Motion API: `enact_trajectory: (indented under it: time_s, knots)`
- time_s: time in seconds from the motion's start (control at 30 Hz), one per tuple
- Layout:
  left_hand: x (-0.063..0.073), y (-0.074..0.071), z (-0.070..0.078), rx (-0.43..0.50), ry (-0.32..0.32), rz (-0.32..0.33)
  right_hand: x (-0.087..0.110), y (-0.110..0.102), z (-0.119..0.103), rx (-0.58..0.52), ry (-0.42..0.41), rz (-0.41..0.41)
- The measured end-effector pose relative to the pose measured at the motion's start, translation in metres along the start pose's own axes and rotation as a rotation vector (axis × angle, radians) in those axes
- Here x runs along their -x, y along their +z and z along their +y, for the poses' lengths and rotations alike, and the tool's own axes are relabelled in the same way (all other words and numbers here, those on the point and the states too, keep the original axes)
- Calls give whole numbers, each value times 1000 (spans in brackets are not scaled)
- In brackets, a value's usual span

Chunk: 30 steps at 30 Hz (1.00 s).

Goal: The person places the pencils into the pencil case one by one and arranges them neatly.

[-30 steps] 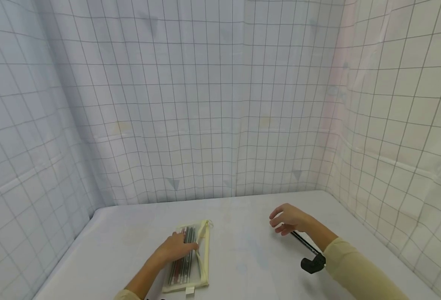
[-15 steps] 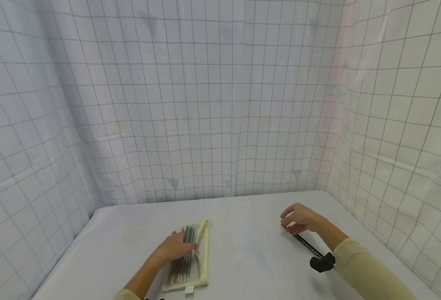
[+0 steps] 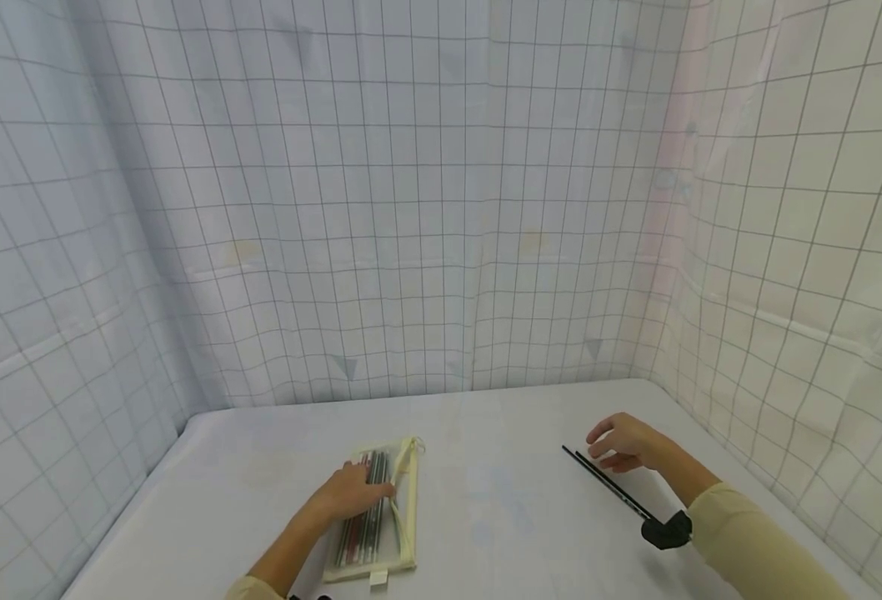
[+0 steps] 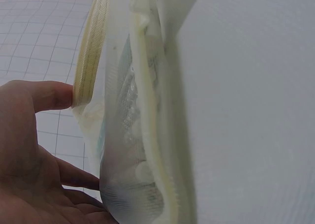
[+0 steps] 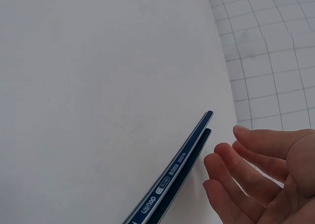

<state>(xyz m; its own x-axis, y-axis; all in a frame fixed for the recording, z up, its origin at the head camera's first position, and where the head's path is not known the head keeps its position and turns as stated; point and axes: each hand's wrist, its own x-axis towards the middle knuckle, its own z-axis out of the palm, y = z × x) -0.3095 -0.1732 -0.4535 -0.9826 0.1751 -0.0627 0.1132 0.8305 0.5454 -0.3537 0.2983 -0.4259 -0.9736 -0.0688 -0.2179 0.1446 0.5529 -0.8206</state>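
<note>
In the head view a see-through zip pencil case (image 3: pixel 408 525) with cream trim lies left of centre, several pencils (image 3: pixel 372 533) inside. My left hand (image 3: pixel 351 492) rests over it. In the left wrist view the straight thumb touches the cream zipper band (image 4: pixel 91 51), and the other fingers touch the mesh side (image 4: pixel 118 160). My right hand (image 3: pixel 628 442) hovers at the right with loosely bent fingers and holds nothing. Two dark blue pencils (image 3: pixel 606 479) lie side by side on the table just left of it. White printing shows on one pencil (image 5: pixel 170 177) in the right wrist view.
A white-covered table (image 3: pixel 478 467) spreads beneath both hands. Gridded white curtains (image 3: pixel 441 250) hang behind it and along both sides. The black wrist camera (image 3: pixel 666 530) on my right arm overlaps the pencils' near ends in the head view.
My right hand has let go of the two pencils and drawn away to the right, leaving them on the table. The left hand and the pencil case have stayed in place.
</note>
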Motion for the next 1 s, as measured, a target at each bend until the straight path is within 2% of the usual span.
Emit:
enact_trajectory:
  time_s: [0.27, 0.53, 0.73, 0.83, 0.9, 1.0]
  knots:
    - [1, -1, 2, 1, -5, 0, -1, 2, 18, 73, -11, 22]
    - [3, -1, 3, 8, -5, 1, -6, 9, 33, 162, -122, 79]
    - [0, 0, 0, 4, -5, -2, -8, 12, 29, 329, -201, 118]
    - [0, 0, 0, 7, 1, -2, -11, 12, 26, 404, -215, 134]
    - [0, -1, 0, 11, 8, 1, -12, 12, 24, 424, -215, 132]
    - [1, -1, 1, 19, 11, 4, -15, 11, 25, 389, -193, 133]
